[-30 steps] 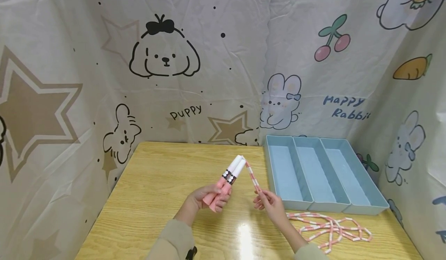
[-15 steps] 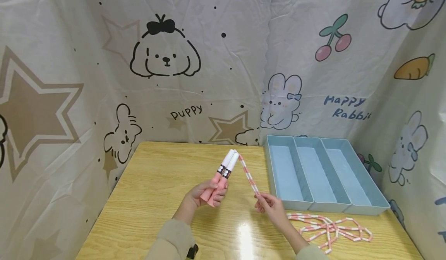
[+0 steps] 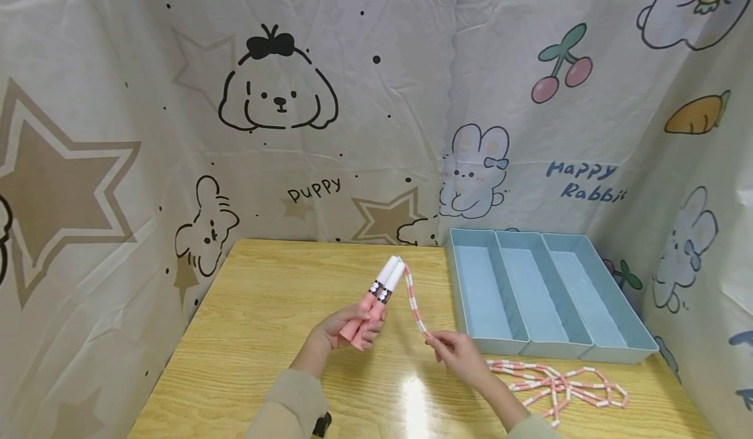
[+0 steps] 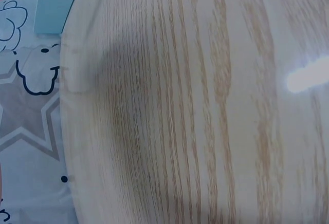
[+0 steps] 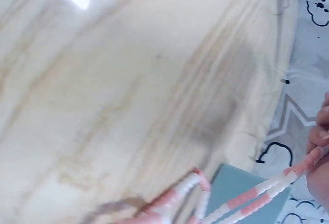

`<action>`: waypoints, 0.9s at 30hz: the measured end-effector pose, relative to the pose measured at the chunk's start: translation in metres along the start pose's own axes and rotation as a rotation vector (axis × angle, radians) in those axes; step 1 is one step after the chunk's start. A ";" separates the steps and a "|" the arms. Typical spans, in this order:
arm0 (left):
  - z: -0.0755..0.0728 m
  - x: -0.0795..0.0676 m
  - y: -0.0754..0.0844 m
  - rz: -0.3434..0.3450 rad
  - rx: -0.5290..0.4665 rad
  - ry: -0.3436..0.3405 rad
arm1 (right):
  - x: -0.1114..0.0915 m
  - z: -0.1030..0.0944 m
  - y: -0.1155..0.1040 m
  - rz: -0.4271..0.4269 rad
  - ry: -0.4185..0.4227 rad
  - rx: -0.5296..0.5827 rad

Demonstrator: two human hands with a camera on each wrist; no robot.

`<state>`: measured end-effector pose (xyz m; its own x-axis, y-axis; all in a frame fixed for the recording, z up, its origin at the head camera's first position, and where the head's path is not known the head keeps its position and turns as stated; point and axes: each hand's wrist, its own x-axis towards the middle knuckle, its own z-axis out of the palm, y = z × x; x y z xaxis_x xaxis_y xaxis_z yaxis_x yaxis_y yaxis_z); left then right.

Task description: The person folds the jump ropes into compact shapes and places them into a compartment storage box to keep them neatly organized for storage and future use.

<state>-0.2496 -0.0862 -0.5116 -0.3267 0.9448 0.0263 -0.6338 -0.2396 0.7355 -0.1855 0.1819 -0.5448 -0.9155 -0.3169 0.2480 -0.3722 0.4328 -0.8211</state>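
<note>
My left hand [image 3: 351,326] grips the two pink handles of a beaded jump rope side by side. Their white ends [image 3: 391,273] point up and away, above the table. From there the pink and white beaded rope [image 3: 414,300] runs down in a slight curve to my right hand [image 3: 461,355], which pinches it between thumb and fingers. More of the rope [image 3: 561,383] lies in loose loops on the table at the right. In the right wrist view, two strands of rope [image 5: 259,193] lead to the right hand [image 5: 318,142], partly cut off by the frame edge.
A light blue tray [image 3: 526,347] with three long compartments stands at the table's back right, just beyond the right hand. The wooden table [image 3: 282,282] ends at a printed cloth [image 3: 376,99] hung behind and at both sides.
The handles in my left hand have shifted slightly left. My right hand has slid a little lower and left, and the rope strand between the hands is now longer and more curved.
</note>
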 end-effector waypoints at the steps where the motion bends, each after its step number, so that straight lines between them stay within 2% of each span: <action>1: 0.000 0.000 0.000 -0.006 0.000 0.012 | 0.001 -0.002 -0.002 -0.022 -0.027 -0.035; 6: 0.003 -0.002 0.002 -0.049 -0.008 0.047 | 0.006 -0.013 -0.015 -0.080 -0.171 -0.171; 10: 0.005 -0.002 0.003 -0.094 0.004 0.066 | 0.011 -0.019 -0.023 -0.094 -0.271 -0.223; 15: 0.003 -0.001 0.001 -0.129 0.018 0.104 | 0.016 -0.027 -0.032 -0.112 -0.356 -0.193; 20: -0.007 0.001 -0.004 -0.168 0.048 0.134 | 0.022 -0.031 -0.037 -0.110 -0.428 -0.159; 27: -0.010 0.004 -0.006 -0.228 0.092 0.140 | 0.030 -0.038 -0.045 -0.104 -0.524 -0.097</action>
<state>-0.2537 -0.0835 -0.5229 -0.2807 0.9304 -0.2356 -0.6379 0.0026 0.7701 -0.2023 0.1853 -0.4810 -0.6832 -0.7300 0.0152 -0.4920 0.4448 -0.7484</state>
